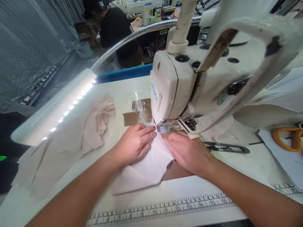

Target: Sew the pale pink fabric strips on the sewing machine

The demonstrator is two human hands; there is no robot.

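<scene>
A pale pink fabric piece [149,167] lies folded under the needle area of a white sewing machine [165,85]. My left hand [136,143] is closed on its left side, fingertips close to the presser foot [159,127]. On the right edge of the same fabric, my right hand [188,151] is closed with the thumb along the cloth; its other fingertips are partly hidden beside the machine. The fabric's lower right corner looks frayed. Black thread snips [227,148] lie just right of my right wrist.
More pale fabric [94,126] is heaped at left under a lit lamp [59,110] on a flexible metal arm. A printed ruler [165,209] runs along the table's front. Orange-handled scissors [287,138] rest at right. Beyond the table, a person [119,34] bends near another machine.
</scene>
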